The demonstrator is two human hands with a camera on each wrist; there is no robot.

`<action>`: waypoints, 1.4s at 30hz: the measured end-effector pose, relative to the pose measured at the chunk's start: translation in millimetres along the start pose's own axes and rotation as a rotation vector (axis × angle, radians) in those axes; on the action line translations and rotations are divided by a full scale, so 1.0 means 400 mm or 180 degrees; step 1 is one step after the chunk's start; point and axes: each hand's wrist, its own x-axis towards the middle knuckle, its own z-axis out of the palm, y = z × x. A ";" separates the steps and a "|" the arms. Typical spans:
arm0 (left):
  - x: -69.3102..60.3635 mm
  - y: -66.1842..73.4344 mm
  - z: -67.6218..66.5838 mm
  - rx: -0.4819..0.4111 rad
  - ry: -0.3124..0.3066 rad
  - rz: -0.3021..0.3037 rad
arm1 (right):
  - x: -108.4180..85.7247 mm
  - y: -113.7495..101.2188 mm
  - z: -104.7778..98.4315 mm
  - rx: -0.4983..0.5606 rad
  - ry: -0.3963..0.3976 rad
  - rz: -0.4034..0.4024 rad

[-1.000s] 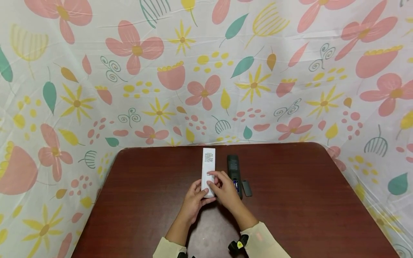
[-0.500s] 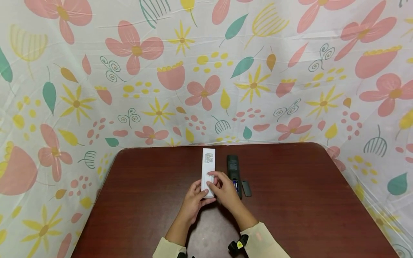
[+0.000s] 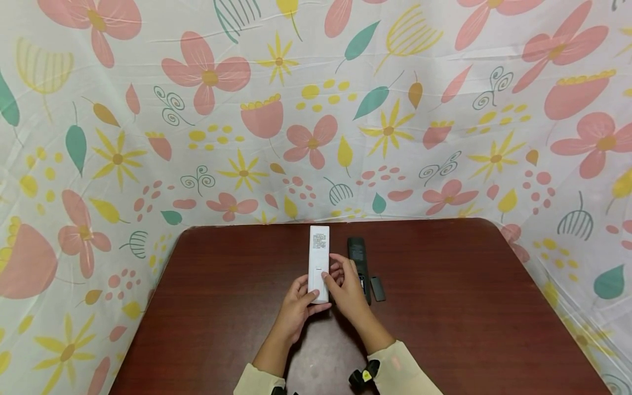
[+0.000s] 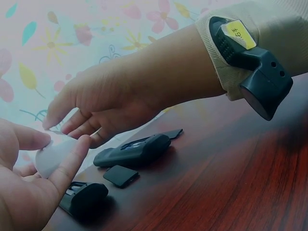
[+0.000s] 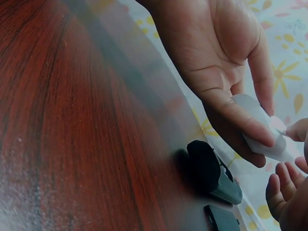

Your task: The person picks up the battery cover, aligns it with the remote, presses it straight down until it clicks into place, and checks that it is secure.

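White remote [image 3: 319, 255] over table [image 3: 227, 274], tip toward twelve. Left hand [image 3: 294, 307] grips lower end; right hand [image 3: 348, 291]: thumb on it, other fingers loosely bent beside. Dark remote [image 3: 356, 251] at three, partly behind right hand; second dark remote [image 4: 89, 199] hidden in head view. Loose cover [image 3: 377, 288] at four.

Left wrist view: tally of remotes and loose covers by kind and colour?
White remote, in the left hand: 1
Dark remotes, on the table: 2
Dark covers, loose on the table: 2
Total: 5
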 end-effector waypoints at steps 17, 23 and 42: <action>-0.008 0.009 0.006 0.0080 -0.0099 -0.0019 | 0.003 -0.010 -0.003 0.0411 -0.0307 0.0632; -0.012 0.007 0.005 0.0121 -0.0128 -0.0049 | 0.002 -0.009 -0.001 0.0612 -0.0353 0.0727; -0.009 -0.003 0.002 0.0212 -0.0153 -0.0035 | 0.003 -0.007 -0.004 0.0649 -0.0387 0.0766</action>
